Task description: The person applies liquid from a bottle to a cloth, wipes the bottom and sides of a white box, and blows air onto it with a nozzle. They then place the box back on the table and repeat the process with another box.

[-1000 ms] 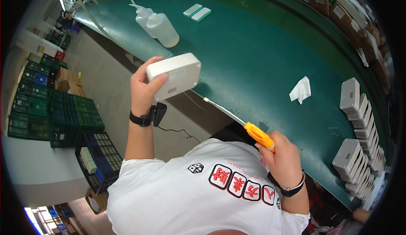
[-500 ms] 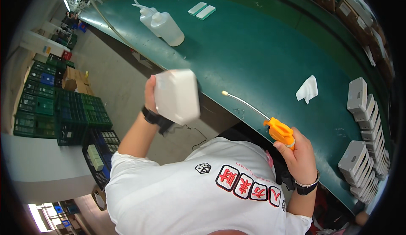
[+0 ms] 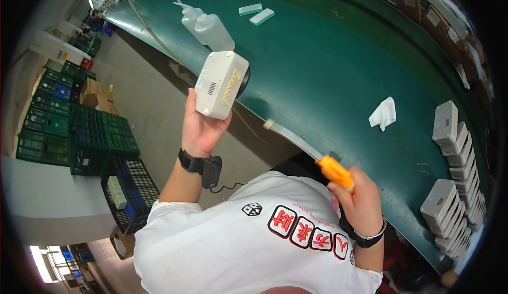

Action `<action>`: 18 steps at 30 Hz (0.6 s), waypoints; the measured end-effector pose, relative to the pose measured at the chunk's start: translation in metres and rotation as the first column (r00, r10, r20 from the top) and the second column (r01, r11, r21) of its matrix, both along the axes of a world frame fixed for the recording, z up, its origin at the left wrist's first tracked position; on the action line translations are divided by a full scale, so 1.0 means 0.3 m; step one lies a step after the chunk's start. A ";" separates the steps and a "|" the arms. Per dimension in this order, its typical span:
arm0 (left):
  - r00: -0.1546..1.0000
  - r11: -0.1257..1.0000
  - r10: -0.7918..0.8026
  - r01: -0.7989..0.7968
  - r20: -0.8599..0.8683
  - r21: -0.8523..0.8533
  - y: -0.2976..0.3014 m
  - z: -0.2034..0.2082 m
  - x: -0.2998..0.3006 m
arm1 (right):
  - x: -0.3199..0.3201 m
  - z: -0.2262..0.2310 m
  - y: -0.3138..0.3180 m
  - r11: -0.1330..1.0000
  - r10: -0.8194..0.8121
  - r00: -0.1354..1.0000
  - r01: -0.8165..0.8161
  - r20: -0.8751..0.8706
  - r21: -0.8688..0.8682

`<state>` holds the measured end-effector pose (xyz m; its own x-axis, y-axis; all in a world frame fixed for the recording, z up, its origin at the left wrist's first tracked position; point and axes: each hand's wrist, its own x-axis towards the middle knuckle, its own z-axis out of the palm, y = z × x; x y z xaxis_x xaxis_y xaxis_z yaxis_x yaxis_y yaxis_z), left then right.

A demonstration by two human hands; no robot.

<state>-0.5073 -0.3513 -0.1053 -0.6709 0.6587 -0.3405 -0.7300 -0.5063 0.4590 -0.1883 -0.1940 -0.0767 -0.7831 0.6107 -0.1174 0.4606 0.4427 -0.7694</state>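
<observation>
At centre frame, above the edge of a long green workbench, a person's left hand gripped a white box-shaped device from below, fingers and thumb clamped on its lower end, its vented side and a black round part at its far end in view. A black wrist strap with a trailing thin cable circled that wrist. Lower right of the frame, the right hand was closed around the orange handle of a tool, whose long thin pale nozzle reached up and left toward the middle of the frame, its tip well apart from the device and just over the bench's near edge. A thin bracelet sat on that wrist. Behind the device, in the upper middle of the frame, two translucent squeeze bottles with spouts stood side by side on the bench, and two small pale green blocks lay beyond them. A crumpled white cloth lay on the green surface right of centre. Along the right edge of the frame, rows of similar white devices stood stacked on edge. At left, stacked green and blue plastic crates sat on the floor below the bench. The person wore a white T-shirt with red printed squares.
</observation>
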 end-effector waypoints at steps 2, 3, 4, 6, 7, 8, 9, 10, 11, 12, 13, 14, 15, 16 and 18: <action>0.998 0.997 -0.001 -0.004 -0.057 -0.077 0.016 0.012 0.012 | 0.013 -0.002 -0.004 0.995 -0.100 0.994 0.100 -0.035 0.004; 0.998 0.997 -0.004 0.000 -0.057 -0.075 0.021 0.003 0.005 | 0.027 -0.010 -0.002 0.999 -0.041 0.999 0.041 -0.016 0.017; 0.999 0.999 -0.031 0.032 0.037 -0.036 0.026 -0.013 -0.009 | 0.044 -0.017 0.002 0.999 0.015 1.000 -0.015 0.003 0.030; 0.970 0.995 -0.095 0.087 0.222 0.047 0.038 -0.035 -0.027 | 0.077 -0.038 0.016 0.997 0.063 0.998 -0.064 0.021 0.043; 0.969 0.994 -0.103 0.094 0.223 0.049 0.050 -0.034 -0.022 | 0.093 -0.057 0.028 0.996 0.090 0.989 -0.088 -0.117 0.019; 0.942 0.982 -0.178 0.151 0.285 0.114 0.066 -0.031 -0.013 | 0.110 -0.077 0.039 0.993 0.111 0.961 -0.115 -0.253 -0.001; 0.905 0.962 -0.255 0.202 0.342 0.182 0.083 -0.028 -0.002 | 0.126 -0.095 0.047 0.989 0.128 0.914 -0.145 -0.385 -0.016; 0.860 0.937 -0.327 0.242 0.392 0.251 0.096 -0.025 0.010 | 0.148 -0.110 0.049 0.990 0.125 0.915 -0.142 -0.382 -0.015; 0.858 0.936 -0.331 0.245 0.393 0.252 0.109 -0.026 0.022 | 0.177 -0.126 0.043 0.989 -0.017 0.922 -0.042 -0.387 -0.144; 0.834 0.931 -0.350 0.258 0.427 0.260 0.128 -0.030 0.034 | 0.205 -0.141 0.036 0.961 -0.161 0.913 0.060 -0.374 -0.269; 0.808 0.925 -0.369 0.270 0.459 0.267 0.147 -0.033 0.045 | 0.225 -0.147 0.028 0.908 -0.301 0.889 0.157 -0.345 -0.388; 0.780 0.918 -0.388 0.284 0.491 0.275 0.166 -0.037 0.057 | 0.240 -0.147 0.023 0.908 -0.308 0.887 0.166 -0.343 -0.385; 0.775 0.915 -0.397 0.292 0.492 0.279 0.183 -0.038 0.068 | 0.254 -0.145 0.018 0.866 -0.378 0.857 0.193 -0.351 -0.461; 0.758 0.906 -0.419 0.314 0.500 0.283 0.199 -0.035 0.081 | 0.266 -0.143 0.013 0.817 -0.446 0.823 0.214 -0.352 -0.535; 0.723 0.886 -0.462 0.358 0.514 0.293 0.224 -0.032 0.102 | 0.285 -0.143 -0.002 0.761 -0.520 0.781 0.240 -0.346 -0.602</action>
<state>-0.4768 -0.2841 -0.1149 -0.0479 0.9033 -0.4264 -0.9803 -0.1243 -0.1534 -0.1027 -0.1945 -0.1196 -0.5324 0.8269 -0.1810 0.0219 -0.2003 -0.9795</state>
